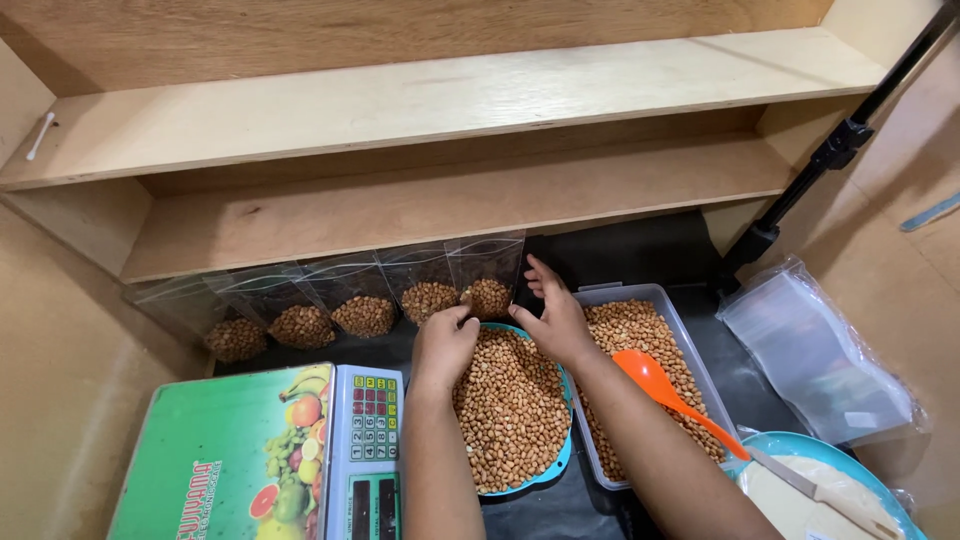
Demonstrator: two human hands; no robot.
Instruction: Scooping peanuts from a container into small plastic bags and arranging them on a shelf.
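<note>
Bagged peanuts, end of row.
Left hand pinches the clear pouch upright; right hand, fingers loose and released, steadies its side over the blue bowl.

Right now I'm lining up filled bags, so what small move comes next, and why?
Probably let go of the rightmost bag: it stands upright with peanuts inside, in line with four others, and both the left hand and right hand are at it.

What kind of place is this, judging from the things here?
Probably a small food-packing station: a scale, a row of clear bags part-filled with peanuts, and a tray of peanuts with a scoop.
</note>
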